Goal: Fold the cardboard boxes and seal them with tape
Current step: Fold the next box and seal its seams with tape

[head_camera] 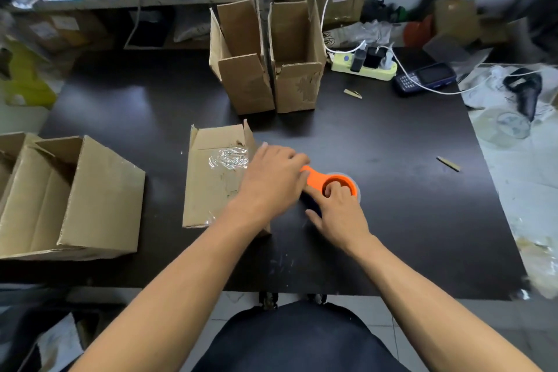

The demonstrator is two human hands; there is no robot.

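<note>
A small cardboard box (211,178) lies on the dark table (392,205) in the middle, with crumpled clear tape (231,158) stuck on its top face. Just right of it sits an orange tape dispenser (330,183) holding a roll of clear tape. My left hand (271,181) reaches across the box's right edge, its fingers lying over the dispenser's orange handle. My right hand (338,214) grips the dispenser, with fingers hooked inside the orange ring. Whether the tape still joins the box to the roll is hidden by my left hand.
A larger open box (78,199) lies on its side at the left edge. Two upright open boxes (265,69) stand at the back centre. A power strip (363,66), a dark phone (425,78) and white cables lie at the back right. Cardboard scraps (448,164) dot the table.
</note>
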